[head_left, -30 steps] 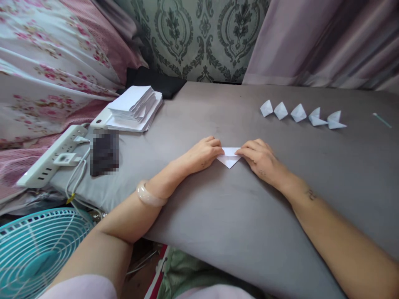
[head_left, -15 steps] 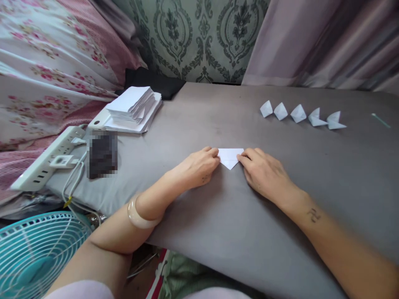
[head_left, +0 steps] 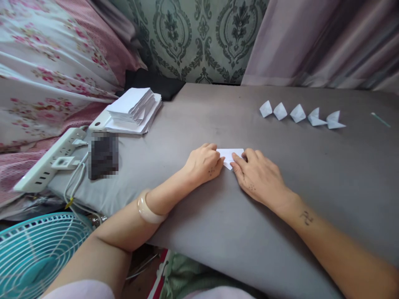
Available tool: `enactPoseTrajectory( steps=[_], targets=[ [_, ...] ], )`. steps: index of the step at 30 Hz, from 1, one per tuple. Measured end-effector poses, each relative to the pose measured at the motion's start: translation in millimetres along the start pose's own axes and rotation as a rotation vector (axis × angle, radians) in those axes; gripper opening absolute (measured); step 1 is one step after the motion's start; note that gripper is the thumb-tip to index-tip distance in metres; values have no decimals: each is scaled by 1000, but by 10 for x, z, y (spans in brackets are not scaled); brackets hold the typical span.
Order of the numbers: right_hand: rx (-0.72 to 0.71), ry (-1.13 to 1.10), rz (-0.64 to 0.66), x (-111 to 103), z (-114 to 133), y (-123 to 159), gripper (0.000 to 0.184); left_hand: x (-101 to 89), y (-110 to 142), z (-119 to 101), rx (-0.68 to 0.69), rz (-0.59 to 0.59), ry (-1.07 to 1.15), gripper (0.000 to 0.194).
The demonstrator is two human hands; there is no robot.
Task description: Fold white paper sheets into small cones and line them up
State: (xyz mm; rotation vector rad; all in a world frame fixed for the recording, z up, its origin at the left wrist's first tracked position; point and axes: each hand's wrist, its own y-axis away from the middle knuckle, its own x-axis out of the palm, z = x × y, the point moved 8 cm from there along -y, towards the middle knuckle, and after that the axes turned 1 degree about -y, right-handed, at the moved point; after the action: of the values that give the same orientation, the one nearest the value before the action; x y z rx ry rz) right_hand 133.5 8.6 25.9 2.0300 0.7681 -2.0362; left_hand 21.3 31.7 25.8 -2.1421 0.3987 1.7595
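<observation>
A small folded sheet of white paper (head_left: 226, 153) lies on the grey cloth-covered table, with a straight edge at the back and a point towards me. Curled at its left side, my left hand (head_left: 205, 162) grips the paper's edge. My right hand (head_left: 257, 172) has its thumb and forefinger on the right part of the paper, near the lower point. Its other fingers are bent behind the right corner. Both hands cover the ends of the sheet.
Several folded white paper shapes (head_left: 297, 113) stand in a row at the back right. A paper stack (head_left: 134, 110) is at the left, near a power strip (head_left: 50, 160) with cables and a blurred dark object (head_left: 103, 155). A turquoise fan (head_left: 40, 257) stands below left.
My right thumb and forefinger have moved left and inward over the folded paper. My left hand has shifted slightly right, and its thumb now reaches nearer the paper's point.
</observation>
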Motion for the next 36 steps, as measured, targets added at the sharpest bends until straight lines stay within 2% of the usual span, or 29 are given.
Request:
enactPoseTrajectory(
  steps=[3,9,11,13,17,20,23,26,33,36],
  targets=[
    [47,-36,-19,-6,-103,-14,39,30,-50,123,-54,-32,70,38],
    [157,-273,-74,139,-416,-119,28,141,-169,375,-127,-99,273,19],
    [209,-397,-84,230,-535,-152,19,151,-188,452,-182,-112,298,26],
    [193,-502,-122,281,-588,-178,14,174,-208,494,-232,-70,323,27],
    [110,-540,-134,321,-563,-202,31,218,-243,509,-293,33,349,14],
    [91,-544,-86,332,-522,-211,38,223,-247,502,-279,30,325,14],
    [89,-544,-35,329,-489,-216,39,204,-240,471,-201,4,334,20],
    [73,-519,19,324,-450,-221,41,201,-244,434,-139,53,351,22],
    [42,-483,131,331,-402,-220,40,219,-269,392,-158,181,362,19],
    [73,-527,109,335,-453,-226,42,180,-254,367,-125,140,389,16]
  ],
)
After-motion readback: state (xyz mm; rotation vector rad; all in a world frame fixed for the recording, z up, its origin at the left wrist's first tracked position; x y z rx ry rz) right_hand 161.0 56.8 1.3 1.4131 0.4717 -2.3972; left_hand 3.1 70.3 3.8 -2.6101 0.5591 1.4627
